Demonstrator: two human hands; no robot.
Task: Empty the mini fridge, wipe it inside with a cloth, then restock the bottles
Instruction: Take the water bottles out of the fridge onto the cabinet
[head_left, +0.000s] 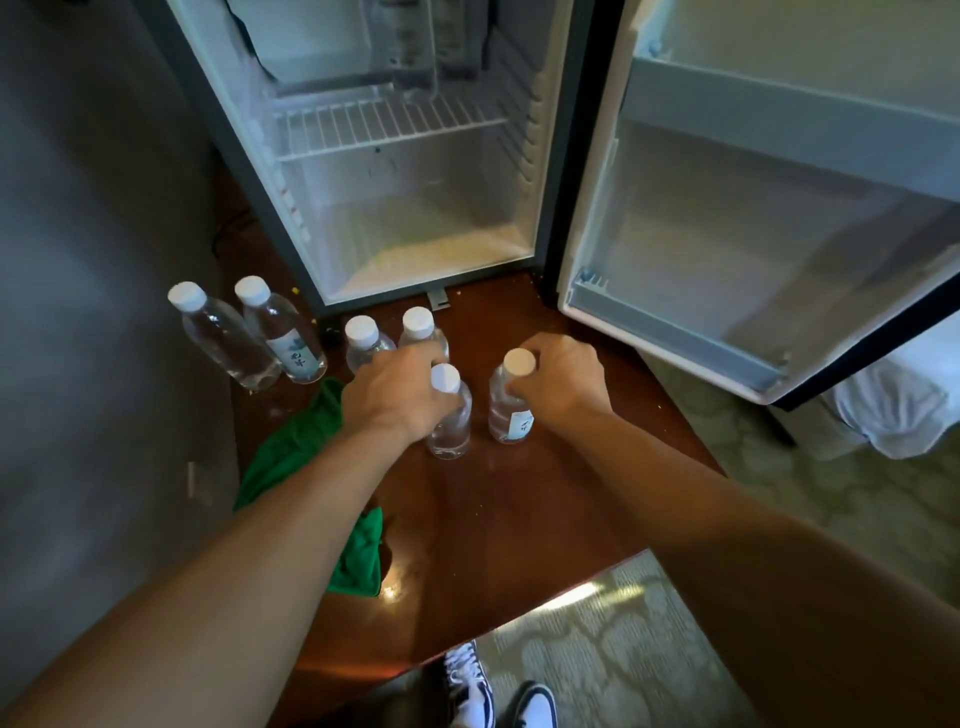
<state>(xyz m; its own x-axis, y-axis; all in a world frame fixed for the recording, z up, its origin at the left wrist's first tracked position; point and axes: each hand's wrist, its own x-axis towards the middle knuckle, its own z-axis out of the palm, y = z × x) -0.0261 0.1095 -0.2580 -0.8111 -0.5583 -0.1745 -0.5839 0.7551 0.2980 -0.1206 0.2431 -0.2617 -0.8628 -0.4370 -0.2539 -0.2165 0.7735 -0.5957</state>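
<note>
Polished reddish-brown wooden tabletop (519, 519) holds an open white-lined mini fridge (415, 218) and six clear plastic white-capped water bottles (366, 345) before it. The left hand (395, 395) curls around the near-left bottle (451, 428); the right hand (563, 379) grips the near-right bottle (511, 421). Four more bottles (298, 345) stand behind; a crumpled green cloth (291, 447) lies under the left forearm.

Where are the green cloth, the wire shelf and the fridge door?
green cloth (291, 452): head view, on its upper fold, left of the forearm.
wire shelf (384, 122): head view, on the middle of the rack.
fridge door (753, 234): head view, on its inner panel.
</note>
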